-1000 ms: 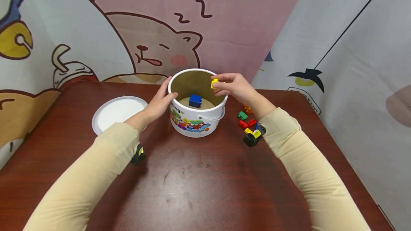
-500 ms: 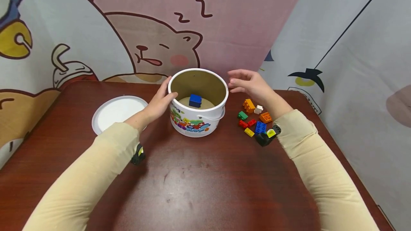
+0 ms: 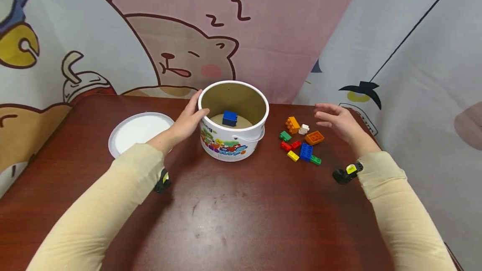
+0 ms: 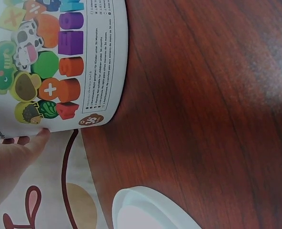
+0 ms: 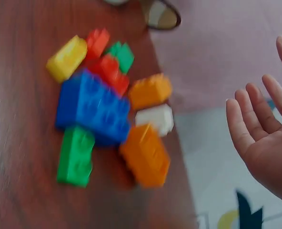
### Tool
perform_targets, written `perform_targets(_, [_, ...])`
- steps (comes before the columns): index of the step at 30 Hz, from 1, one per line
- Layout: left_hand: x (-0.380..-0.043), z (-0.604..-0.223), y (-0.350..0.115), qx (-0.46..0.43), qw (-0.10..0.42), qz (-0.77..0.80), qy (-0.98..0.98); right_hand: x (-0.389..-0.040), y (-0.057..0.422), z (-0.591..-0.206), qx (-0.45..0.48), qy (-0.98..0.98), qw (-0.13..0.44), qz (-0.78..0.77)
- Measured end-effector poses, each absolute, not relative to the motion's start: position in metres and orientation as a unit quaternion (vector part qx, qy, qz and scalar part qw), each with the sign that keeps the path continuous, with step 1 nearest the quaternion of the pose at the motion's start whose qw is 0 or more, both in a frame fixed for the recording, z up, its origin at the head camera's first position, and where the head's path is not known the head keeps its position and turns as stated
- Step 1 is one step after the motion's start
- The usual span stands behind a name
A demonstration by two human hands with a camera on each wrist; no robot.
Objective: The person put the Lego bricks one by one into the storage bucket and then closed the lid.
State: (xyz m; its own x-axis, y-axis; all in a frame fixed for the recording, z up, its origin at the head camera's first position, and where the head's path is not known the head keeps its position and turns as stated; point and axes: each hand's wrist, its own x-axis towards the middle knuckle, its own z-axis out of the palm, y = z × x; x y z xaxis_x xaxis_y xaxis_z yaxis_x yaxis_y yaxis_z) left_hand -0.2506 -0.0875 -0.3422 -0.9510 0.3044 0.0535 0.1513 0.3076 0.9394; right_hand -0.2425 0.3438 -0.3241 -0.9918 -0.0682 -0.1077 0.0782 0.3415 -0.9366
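Note:
A white bucket (image 3: 232, 145) with a printed toy picture stands upright on the table, and a blue brick (image 3: 229, 118) lies on its floor. My left hand (image 3: 186, 122) holds the bucket's left side, thumb over the rim and fingers along the outer wall. Nothing is in my right hand (image 3: 340, 122); it hovers beyond the loose bricks with fingers spread and slightly bent. Closest to it is an orange brick (image 3: 314, 138). Also in that group are a white brick (image 5: 155, 119), a large blue brick (image 5: 93, 107), a green brick (image 5: 75, 156) and a yellow brick (image 5: 67, 58).
A round white lid (image 3: 140, 132) lies left of the bucket, partly behind my left forearm. Two red bricks, a second green brick (image 3: 285, 136) and a second orange brick (image 3: 292, 124) complete the group right of the bucket. A patterned cloth (image 3: 278, 32) hangs behind the table.
A second ago my right hand held a small yellow brick over the bucket; it let go and moved right, past the bricks. That yellow brick is out of sight. My left hand stayed at the bucket.

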Motion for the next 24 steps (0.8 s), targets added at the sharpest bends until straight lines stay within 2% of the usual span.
perform_targets(5, [-0.251,-0.343,-0.087,0.141,0.066,0.574,0.803,-0.240,0.370,-0.350,0.055,0.843,0.068,-0.531])
perform_targets(13, [-0.248,-0.342,-0.086,0.140,0.071,0.574,0.804,-0.241,0.382,-0.379,0.108,0.860,0.102,-0.488])
perform_targets(24, [-0.250,-0.344,-0.088,0.141,0.062,0.570,0.807,-0.251,0.382,-0.394,0.087,0.869,0.159,-0.460])
